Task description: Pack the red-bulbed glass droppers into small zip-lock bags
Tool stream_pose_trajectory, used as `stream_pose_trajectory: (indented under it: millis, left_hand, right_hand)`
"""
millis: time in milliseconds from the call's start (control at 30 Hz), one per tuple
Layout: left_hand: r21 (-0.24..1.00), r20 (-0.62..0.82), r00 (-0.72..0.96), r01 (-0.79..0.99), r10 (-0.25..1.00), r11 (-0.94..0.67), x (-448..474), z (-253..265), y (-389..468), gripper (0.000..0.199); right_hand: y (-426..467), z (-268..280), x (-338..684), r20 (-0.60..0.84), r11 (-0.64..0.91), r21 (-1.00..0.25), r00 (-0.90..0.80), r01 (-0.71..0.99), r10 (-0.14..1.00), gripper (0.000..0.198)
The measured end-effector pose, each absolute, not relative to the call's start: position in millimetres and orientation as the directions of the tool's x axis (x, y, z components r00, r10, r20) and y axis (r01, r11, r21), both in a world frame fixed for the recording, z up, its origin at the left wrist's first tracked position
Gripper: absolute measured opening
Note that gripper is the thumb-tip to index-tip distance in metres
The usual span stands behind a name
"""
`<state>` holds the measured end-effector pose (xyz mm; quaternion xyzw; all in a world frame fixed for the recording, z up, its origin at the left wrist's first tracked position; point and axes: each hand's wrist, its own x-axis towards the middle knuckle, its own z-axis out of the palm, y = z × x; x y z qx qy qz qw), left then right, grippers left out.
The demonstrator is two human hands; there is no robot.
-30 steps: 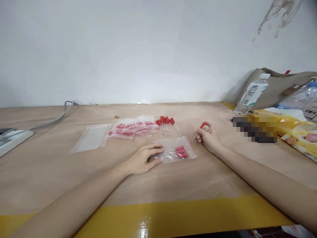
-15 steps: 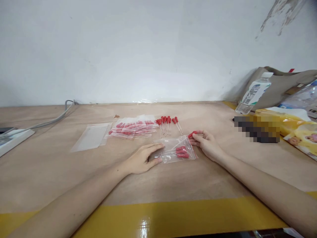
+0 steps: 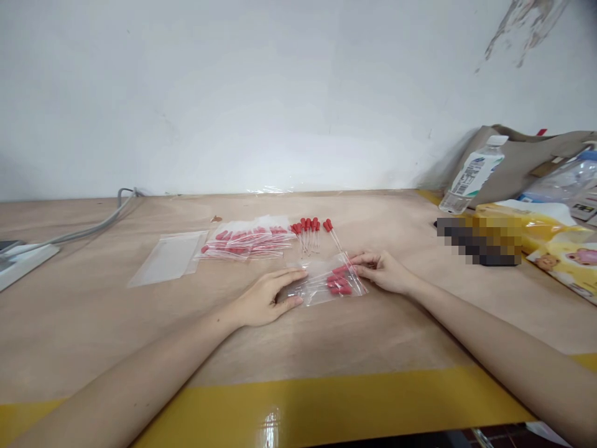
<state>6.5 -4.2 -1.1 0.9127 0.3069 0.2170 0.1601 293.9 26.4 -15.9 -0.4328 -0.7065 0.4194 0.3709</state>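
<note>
A clear zip bag (image 3: 317, 291) lies flat in front of me, with several red-bulbed droppers (image 3: 339, 290) inside. My left hand (image 3: 268, 297) holds the bag's left end, thumb below and fingers above. At the bag's red-striped mouth on the right, my right hand (image 3: 380, 270) pinches the bulb end of another dropper (image 3: 342, 269), whose stem is inside the bag. Beyond the bag several loose droppers (image 3: 308, 225) lie in a group, with bulbs away from me. Left of them is a pile of filled zip bags (image 3: 247, 239).
Flat unfilled bags (image 3: 168, 256) lie at the left. A grey cable (image 3: 93, 228) runs to a white object (image 3: 30, 264). On the right are a water bottle (image 3: 473, 175), a grey bag (image 3: 517, 158), a yellow packet (image 3: 566, 249) and a blurred-out dark object (image 3: 480, 242).
My right hand has moved slightly left, sliding the dropper through the bag's mouth, so its bulb is now at the opening. My left hand has stayed on the bag's left end.
</note>
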Motion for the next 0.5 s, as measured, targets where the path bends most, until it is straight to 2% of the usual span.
stream_pose_trajectory:
  millis: [67, 267, 367, 500]
  left_hand:
    - [0.426, 0.292, 0.716, 0.496, 0.634, -0.756, 6.5, -1.3, -4.1, 0.045]
    - [0.441, 0.292, 0.714, 0.490, 0.636, -0.752, 7.7, -0.3, -4.9, 0.045]
    - [0.436, 0.292, 0.714, 0.493, 0.636, -0.753, 8.2, -0.3, -4.9, 0.045]
    - [0.436, 0.293, 0.710, 0.497, 0.641, -0.750, 7.8, -1.1, -4.1, 0.046]
  right_hand:
    - [26.1, -14.6, 290.5, 0.165, 0.272, -0.916, -0.341, 0.296, 0.926, 0.029]
    - [28.5, -19.7, 288.9, 0.017, 0.076, -0.956, -0.207, 0.282, 0.978, 0.026]
    - [28.9, -23.4, 285.7, 0.051, 0.097, -0.953, -0.164, 0.288, 0.985, 0.022]
    - [24.5, -20.2, 283.4, 0.149, 0.225, -0.921, -0.248, 0.317, 0.957, 0.018]
